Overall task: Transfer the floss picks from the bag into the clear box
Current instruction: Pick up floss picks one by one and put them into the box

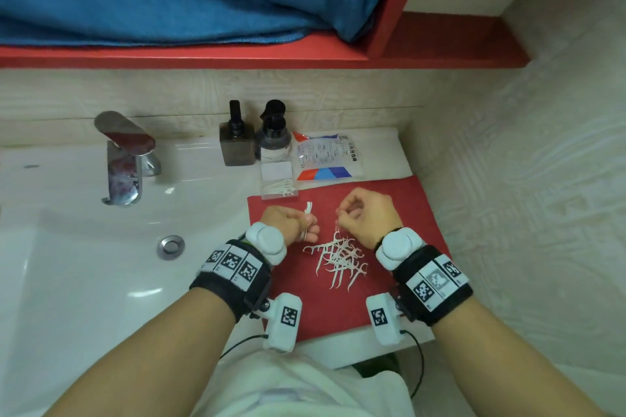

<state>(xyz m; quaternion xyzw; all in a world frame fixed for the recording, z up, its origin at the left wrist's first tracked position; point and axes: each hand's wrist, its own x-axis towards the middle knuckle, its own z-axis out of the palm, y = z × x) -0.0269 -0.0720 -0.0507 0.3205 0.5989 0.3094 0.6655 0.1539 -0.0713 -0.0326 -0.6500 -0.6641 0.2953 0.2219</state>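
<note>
Several picks (306, 221) sit pinched in our left hand (294, 224); our right hand (364, 217) pinches another, which could snag the pile (338, 259) and scatter it.

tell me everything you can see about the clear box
The clear box is a small rectangular container of transparent plastic, lying flat at the far edge of the red mat. A white label or card shows through its far half, and a few white floss picks lie in its near half. Whether a lid is on cannot be told. The floss pick bag lies along its right side and two dark pump bottles stand just behind it. Neither hand touches it.
</note>
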